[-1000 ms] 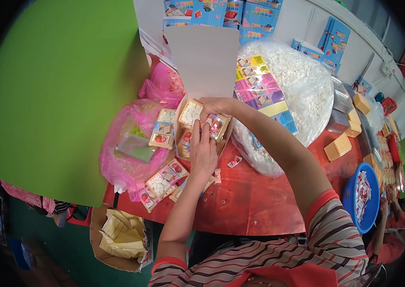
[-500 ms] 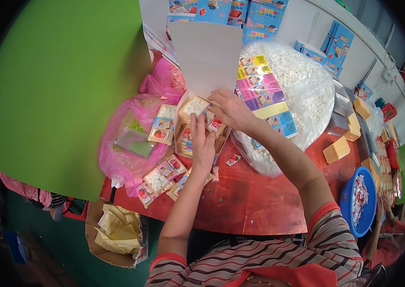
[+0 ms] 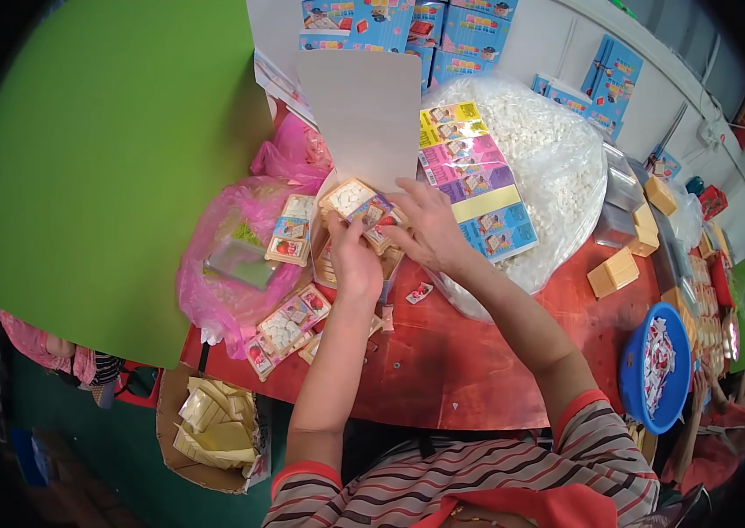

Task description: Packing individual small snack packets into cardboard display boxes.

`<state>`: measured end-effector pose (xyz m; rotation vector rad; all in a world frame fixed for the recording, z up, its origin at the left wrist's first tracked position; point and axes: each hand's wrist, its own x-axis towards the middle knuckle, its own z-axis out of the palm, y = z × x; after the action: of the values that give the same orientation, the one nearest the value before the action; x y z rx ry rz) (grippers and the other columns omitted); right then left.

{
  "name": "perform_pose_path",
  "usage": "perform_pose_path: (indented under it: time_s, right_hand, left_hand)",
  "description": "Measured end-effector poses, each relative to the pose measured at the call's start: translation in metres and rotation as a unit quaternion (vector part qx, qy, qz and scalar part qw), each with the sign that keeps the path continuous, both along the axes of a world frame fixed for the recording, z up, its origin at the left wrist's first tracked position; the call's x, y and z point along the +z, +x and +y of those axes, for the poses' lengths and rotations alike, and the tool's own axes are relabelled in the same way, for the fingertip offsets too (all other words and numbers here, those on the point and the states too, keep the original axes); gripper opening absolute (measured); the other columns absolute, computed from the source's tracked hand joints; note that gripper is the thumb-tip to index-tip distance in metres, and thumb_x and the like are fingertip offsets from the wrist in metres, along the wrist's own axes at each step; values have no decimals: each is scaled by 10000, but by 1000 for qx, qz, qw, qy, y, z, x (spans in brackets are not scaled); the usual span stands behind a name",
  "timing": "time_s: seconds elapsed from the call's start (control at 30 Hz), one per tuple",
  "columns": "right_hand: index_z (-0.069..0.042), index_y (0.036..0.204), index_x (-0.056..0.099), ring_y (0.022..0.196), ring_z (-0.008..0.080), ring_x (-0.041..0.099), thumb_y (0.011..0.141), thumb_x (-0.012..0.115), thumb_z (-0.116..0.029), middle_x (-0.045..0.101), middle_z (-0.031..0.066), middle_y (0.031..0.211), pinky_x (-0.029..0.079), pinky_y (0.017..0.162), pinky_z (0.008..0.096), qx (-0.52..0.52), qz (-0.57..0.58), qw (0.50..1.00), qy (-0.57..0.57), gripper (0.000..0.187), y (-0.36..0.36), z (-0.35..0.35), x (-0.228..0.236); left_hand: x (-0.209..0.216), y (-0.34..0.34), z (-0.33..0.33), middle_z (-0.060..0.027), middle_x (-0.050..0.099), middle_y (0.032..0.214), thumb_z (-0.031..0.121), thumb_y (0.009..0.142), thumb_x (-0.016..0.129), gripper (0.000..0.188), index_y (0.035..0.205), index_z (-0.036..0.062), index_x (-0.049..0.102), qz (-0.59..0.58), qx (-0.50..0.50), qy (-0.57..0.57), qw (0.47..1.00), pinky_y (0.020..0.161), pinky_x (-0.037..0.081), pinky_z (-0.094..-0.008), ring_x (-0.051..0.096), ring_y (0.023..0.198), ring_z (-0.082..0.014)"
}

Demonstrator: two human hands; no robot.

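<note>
A small cream tray pack (image 3: 350, 195) holds white pieces at one end, a purple label across its middle and a red picture at the other end. Over an open cardboard box (image 3: 326, 273) with a raised white lid (image 3: 360, 114), the pack lies tilted between my hands. My left hand (image 3: 358, 264) grips its near side from below, palm partly turned up. Around the right end close the thumb and fingers of my right hand (image 3: 429, 227). More such packs are in the box, mostly hidden by my hands. Another tray pack (image 3: 291, 231) lies just left of the box.
Further packs (image 3: 289, 327) lie at the near left beside a pink plastic bag (image 3: 201, 264). A clear bag of white pieces (image 3: 557, 167), with a label sheet (image 3: 478, 180) on it, fills the right. A blue basin (image 3: 632, 378) and cream trays (image 3: 612, 273) stand farther right.
My left hand has turned from lying over the pack to supporting it from below. The pack has tilted and its purple label now shows. The whole view has shifted slightly.
</note>
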<state>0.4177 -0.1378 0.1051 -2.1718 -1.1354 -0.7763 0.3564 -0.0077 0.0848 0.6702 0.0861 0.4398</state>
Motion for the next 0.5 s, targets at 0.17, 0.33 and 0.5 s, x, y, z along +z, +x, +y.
perform_pose_path:
  time_s: [0.17,0.33,0.5]
  right_hand:
    - [-56,1112,613,1113,301,526,716,660,-176,550,144,1183,407,916,431,24,-25,987,-157,416,15,29,-5]
    - [-64,1091,620,1073,288,556,693,648,-137,573,116,1119,425,894,417,7,-53,982,-183,406,42,31,-9]
    - [-72,1218,573,1150,307,530,708,680,-155,560,118,1205,428,935,453,15,7,977,-214,528,32,28,3]
  left_hand:
    - [-20,11,6,-38,485,1283,117,931,483,340,1270,114,445,5,-49,-93,994,1001,371,-385,464,1180,-184]
    - [-20,4,1,-28,487,1242,102,923,498,460,1361,93,359,69,-22,-55,996,972,348,-392,466,1107,-178]
    - [-24,4,16,-15,485,1258,80,913,487,349,1259,101,449,72,-10,-46,996,977,319,-375,453,1154,-161]
